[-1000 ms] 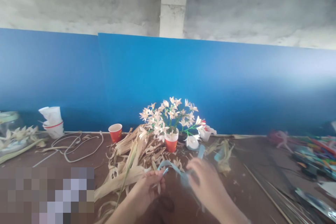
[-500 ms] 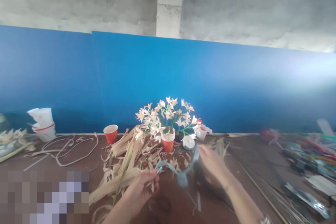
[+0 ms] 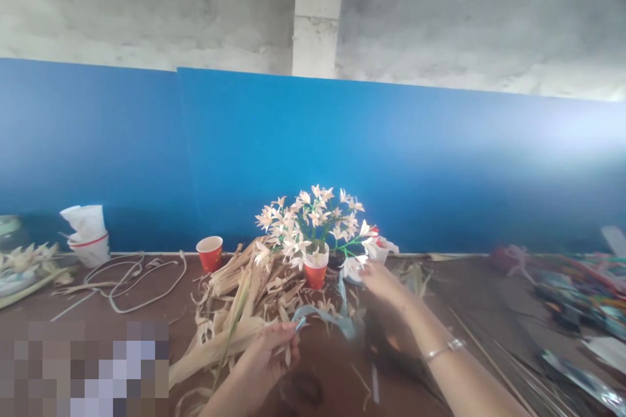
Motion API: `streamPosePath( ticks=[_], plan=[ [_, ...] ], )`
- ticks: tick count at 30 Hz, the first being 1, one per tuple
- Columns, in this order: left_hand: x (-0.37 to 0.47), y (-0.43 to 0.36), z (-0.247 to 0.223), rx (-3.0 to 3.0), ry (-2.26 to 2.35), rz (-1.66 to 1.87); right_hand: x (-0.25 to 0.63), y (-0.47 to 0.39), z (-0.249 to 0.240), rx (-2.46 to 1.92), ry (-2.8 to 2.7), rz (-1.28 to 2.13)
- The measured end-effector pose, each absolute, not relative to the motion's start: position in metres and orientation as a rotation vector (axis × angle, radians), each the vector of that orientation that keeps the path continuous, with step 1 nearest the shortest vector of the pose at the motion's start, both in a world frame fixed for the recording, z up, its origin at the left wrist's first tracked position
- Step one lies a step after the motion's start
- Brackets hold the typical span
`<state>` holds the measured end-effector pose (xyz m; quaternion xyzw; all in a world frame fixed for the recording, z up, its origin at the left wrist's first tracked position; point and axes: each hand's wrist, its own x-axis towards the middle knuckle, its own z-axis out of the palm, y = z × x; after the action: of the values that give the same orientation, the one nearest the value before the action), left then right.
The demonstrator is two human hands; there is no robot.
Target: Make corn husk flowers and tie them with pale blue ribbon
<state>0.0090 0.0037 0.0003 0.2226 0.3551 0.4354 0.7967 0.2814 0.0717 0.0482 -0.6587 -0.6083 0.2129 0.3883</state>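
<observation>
Pinching, left hand: my fingertips are pressing together on the blue ribbon.
Reaching, right hand: I am stretching it beyond and right of my left; blur is hiding whether its fingers are gripping.
Ribbon, place: sagging between my hands, then rising beside my right fingers.
Risk, snag: slack ribbon may be catching on dry husks beside my left hand.
Risk, spill: my right wrist, swinging left, could be tipping the red cup of white flowers.

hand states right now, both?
Left hand: fingers closed on a blue ribbon.
Right hand: by the white flowers; blurred, open or closed can't be told.
</observation>
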Motion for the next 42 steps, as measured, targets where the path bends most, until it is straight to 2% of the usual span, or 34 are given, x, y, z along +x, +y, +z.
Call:
streamPosePath(
  ticks=[4, 7, 9, 13, 23, 42],
  plan=[
    [0.010, 0.004, -0.001, 0.480, 0.760, 0.924, 0.264, 0.040, 0.058, -1.791, -1.691, 0.245],
    [0.010, 0.004, -0.001, 0.490, 0.783, 0.920, 0.233, 0.011, 0.058, -1.742, -1.884, 0.225],
    [0.010, 0.003, -0.001, 0.500, 0.789, 0.906, 0.210, -0.003, 0.053, -1.521, -2.107, 0.189],
    [0.010, 0.003, -0.002, 0.509, 0.794, 0.873, 0.181, -0.015, 0.038, -1.231, -2.206, -0.091],
    [0.008, 0.004, -0.004, 0.529, 0.824, 0.823, 0.180, -0.016, 0.019, -1.064, -2.280, -0.085],
    [0.006, 0.000, 0.001, 0.697, 0.809, 0.721, 0.180, -0.020, 0.017, -1.045, -2.316, -0.046]
  ],
)
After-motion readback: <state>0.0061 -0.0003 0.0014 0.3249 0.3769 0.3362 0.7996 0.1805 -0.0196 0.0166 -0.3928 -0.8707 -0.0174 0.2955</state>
